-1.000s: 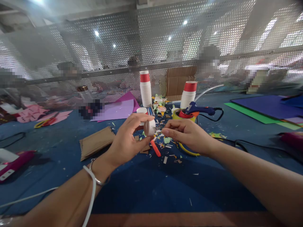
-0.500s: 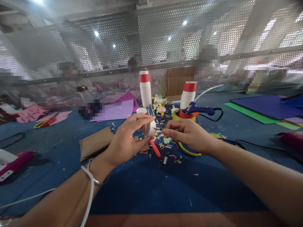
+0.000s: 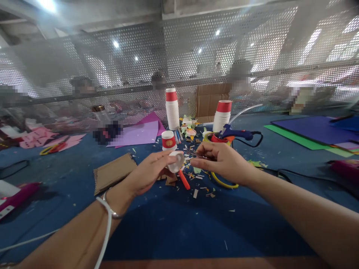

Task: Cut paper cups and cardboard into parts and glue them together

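My left hand (image 3: 150,170) is closed around a short white paper cup piece (image 3: 176,162), whose hollow end is turned towards me and to the right. Just right of it, my right hand (image 3: 217,160) is closed in a pinch. A thin, dark, shiny bit shows at its fingertips, too small and blurred to name. Behind the left hand stands a red and white paper cup (image 3: 168,141). Under the hands lie an orange-red stick-like piece (image 3: 184,180), brown cardboard bits (image 3: 171,180) and scattered paper scraps (image 3: 195,193).
Two cup stacks (image 3: 172,112) (image 3: 222,114) stand at the back. A blue glue gun (image 3: 237,132) rests on yellow tape rolls (image 3: 208,136), its cord running right. Corrugated cardboard (image 3: 114,172) lies left, purple sheets (image 3: 137,134) behind it. Coloured sheets (image 3: 308,129) lie right; yellow-handled scissors (image 3: 49,149) far left.
My left hand has lowered slightly and tipped the white cup piece so its hollow end shows. The red and white cup behind is now more exposed. My right hand stays close, still pinched.
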A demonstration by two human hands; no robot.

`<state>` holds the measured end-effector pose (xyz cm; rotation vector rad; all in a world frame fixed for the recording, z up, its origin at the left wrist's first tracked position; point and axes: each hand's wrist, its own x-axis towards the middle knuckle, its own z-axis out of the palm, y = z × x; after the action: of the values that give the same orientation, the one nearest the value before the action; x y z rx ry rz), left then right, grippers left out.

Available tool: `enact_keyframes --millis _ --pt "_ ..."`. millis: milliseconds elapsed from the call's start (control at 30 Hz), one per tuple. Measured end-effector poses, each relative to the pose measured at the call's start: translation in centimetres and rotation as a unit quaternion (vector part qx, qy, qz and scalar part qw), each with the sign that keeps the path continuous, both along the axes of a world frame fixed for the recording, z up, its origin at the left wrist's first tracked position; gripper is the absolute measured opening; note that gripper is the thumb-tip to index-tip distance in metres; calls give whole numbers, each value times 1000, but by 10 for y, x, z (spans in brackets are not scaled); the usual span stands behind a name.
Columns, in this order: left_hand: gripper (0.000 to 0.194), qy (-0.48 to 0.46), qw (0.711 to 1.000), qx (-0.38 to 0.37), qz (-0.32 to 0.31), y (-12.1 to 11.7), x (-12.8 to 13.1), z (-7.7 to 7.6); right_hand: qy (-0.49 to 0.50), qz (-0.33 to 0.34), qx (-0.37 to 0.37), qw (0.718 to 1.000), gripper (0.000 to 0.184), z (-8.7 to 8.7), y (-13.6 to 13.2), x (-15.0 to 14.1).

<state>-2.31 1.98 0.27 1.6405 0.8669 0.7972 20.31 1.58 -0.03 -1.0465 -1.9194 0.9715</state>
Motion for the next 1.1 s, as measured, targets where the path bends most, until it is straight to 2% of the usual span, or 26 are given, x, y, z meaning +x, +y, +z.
enact_keyframes --millis 100,233,433,567,867,1100 --pt "33 51 999 5 2 -8 5 -2 -6 14 30 999 25 -3 -4 -4" --pt "44 139 989 48 -30 -17 9 -2 -43 23 60 997 12 -5 -7 -9" --pt "34 210 972 98 -27 -22 10 0 -67 39 61 995 16 -6 -6 -9" --pt "31 204 970 133 -21 -23 10 1 -43 56 40 997 20 -5 -4 -7" --pt "34 123 985 89 -82 -18 6 0 3 101 -38 994 30 -1 -2 -3" --pt "32 99 991 48 -80 -15 7 3 10 112 -45 993 33 2 0 1"
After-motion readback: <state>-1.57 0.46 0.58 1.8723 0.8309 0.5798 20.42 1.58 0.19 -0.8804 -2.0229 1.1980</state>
